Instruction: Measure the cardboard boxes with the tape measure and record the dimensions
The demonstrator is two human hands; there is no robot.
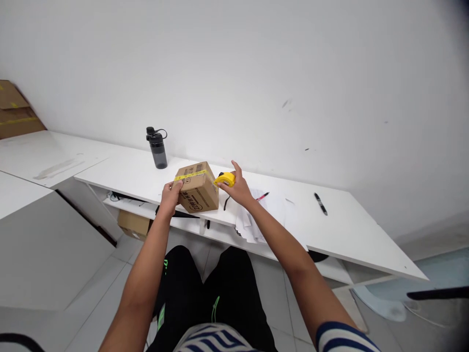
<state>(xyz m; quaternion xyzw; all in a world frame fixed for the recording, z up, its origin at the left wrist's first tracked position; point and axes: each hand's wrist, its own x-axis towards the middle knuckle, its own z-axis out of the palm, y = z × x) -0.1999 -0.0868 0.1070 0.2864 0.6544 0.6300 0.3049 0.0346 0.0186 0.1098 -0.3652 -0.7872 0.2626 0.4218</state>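
A small brown cardboard box [200, 193] stands on the white desk [344, 230] in front of me. A yellow measuring tape [192, 175] is stretched across the box's top edge. My left hand [171, 194] pinches the tape's end against the box's left corner. My right hand [236, 188] grips the yellow tape case [224, 179] at the box's right side, with the index finger raised.
A dark water bottle [157, 148] stands behind the box to the left. Loose papers [256, 220], a red pen [262, 196] and a black marker [320, 203] lie to the right. Another carton [134, 224] sits under the desk. Stacked cardboard [14, 112] is far left.
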